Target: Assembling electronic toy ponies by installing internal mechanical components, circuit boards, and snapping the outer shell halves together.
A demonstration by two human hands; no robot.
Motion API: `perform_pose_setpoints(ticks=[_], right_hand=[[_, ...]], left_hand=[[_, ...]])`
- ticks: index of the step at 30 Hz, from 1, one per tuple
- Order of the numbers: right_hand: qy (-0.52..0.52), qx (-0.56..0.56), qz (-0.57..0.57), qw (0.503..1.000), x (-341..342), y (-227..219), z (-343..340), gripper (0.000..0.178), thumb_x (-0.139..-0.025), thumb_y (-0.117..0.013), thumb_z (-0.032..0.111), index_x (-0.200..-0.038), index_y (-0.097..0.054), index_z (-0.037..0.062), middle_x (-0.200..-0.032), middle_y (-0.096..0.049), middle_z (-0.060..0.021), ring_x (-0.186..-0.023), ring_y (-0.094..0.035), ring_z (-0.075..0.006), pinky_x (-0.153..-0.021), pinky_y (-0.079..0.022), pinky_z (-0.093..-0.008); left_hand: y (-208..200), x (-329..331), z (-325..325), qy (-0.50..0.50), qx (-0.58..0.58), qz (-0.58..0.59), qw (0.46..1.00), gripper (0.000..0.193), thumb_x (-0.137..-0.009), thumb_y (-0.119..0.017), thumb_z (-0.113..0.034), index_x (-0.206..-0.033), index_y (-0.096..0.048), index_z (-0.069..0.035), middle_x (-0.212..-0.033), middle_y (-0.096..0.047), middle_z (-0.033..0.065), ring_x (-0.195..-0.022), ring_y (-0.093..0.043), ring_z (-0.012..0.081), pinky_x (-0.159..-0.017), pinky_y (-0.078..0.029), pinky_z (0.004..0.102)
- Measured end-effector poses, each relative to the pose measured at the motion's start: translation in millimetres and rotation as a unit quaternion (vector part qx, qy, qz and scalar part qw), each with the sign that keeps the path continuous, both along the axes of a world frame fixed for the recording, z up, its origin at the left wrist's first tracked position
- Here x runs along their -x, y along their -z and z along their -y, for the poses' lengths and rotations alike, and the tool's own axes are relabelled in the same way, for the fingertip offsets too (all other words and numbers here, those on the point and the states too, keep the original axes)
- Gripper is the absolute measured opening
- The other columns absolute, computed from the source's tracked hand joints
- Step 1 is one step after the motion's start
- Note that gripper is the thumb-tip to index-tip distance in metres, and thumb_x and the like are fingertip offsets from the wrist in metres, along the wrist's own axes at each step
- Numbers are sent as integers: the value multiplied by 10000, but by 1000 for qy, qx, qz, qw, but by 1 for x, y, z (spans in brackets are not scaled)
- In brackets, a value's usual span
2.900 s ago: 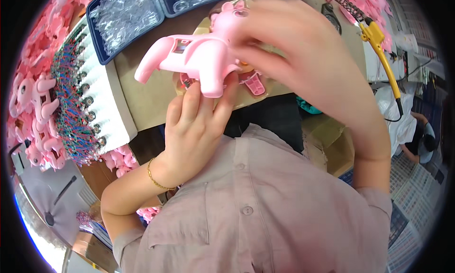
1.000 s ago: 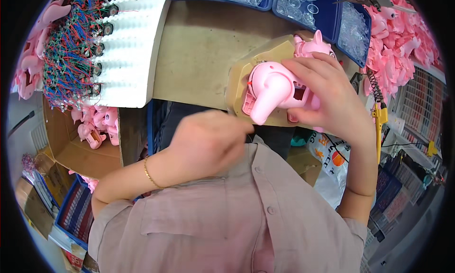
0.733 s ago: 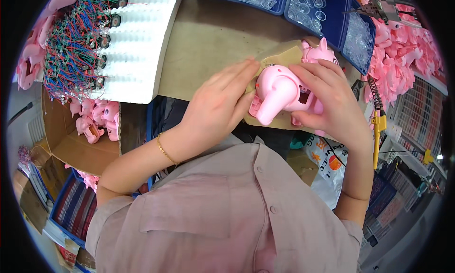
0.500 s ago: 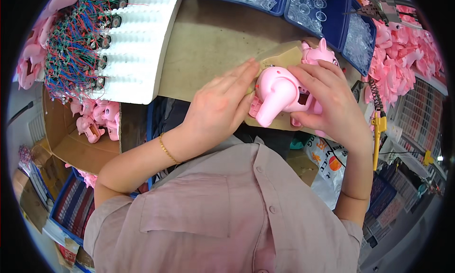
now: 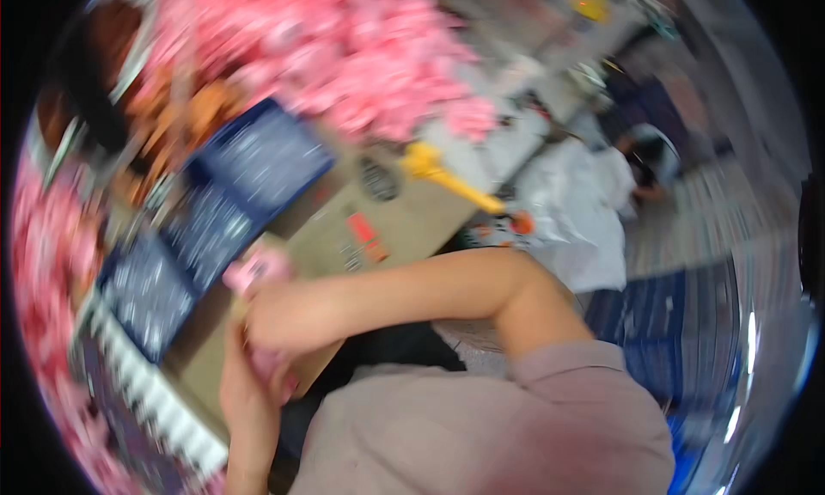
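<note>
A pink plastic toy animal [image 5: 260,269] is held between my two hands at the table's near edge, its head with ears showing beyond them. My right hand [image 5: 288,319] wraps round the toy from the right, its fingers mostly hidden. From below, my left hand [image 5: 245,383] closes on the toy's near side, with the thumb toward the shirt. Between the hands the toy's body is largely covered, and motion smears the details.
Joined blue bins [image 5: 271,164] of small clear parts stand beyond the hands. A heap of pink pieces [image 5: 344,57] lies at the far side. A white ridged foam tray [image 5: 159,413] is at lower left. A yellow-handled tool [image 5: 455,186] and a white bag [image 5: 571,224] lie right.
My view has swung to the right, so the bench and hands now sit at the left. My left hand, flat against the toy before, is now below it; the right hand still holds it.
</note>
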State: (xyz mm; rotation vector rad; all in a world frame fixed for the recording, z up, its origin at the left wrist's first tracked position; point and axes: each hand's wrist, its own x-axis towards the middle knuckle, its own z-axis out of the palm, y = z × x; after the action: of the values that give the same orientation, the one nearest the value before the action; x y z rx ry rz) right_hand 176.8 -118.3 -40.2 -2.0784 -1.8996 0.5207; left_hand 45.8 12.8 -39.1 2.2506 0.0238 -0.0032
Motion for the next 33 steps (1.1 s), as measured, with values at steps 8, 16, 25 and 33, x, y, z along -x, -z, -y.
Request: perform_pose_setpoints(ticks=[8,16,25,33], right_hand=[[362,-160,-44,917,38,-37,88,330,-819,-618,331,-782,-650,5,-620,-634,-122,-588,-619,-253,-512,-472,-361],[423,-136,-600,665,68,4,74,346,-928,-528,304,-770,-623,12,-597,-610,-66,-490,-588,-126,-449,-467,-259],[450,-104,-692,555,88,-5,91,303,-950,-554,287,-880,-591,-5,-691,-608,-46,-559,-584,-106,-528,-464,-225],[378,-224,-45,897,48,3,105,227,-807,-661,132,-1008,-645,28,-783,-563,-87,-716,-568,-266,-632,-449,-359]], left_hand=[[-22,-31,-3,160,-248,-55,954,853,-651,-797,-168,-1399,-397,-76,-847,-657,127,-701,-619,321,-608,-488,377],[-26,-25,-7,172,-280,46,943,610,-679,-779,-221,-1238,-589,-69,-752,-611,122,-630,-595,289,-576,-470,380],[-47,-34,19,178,-297,27,938,573,-710,-745,-270,-1234,-587,-98,-990,-670,64,-748,-636,221,-643,-512,320],[-42,-39,9,205,-264,61,940,620,-663,-757,-228,-1240,-576,-90,-917,-644,30,-735,-627,200,-619,-513,310]])
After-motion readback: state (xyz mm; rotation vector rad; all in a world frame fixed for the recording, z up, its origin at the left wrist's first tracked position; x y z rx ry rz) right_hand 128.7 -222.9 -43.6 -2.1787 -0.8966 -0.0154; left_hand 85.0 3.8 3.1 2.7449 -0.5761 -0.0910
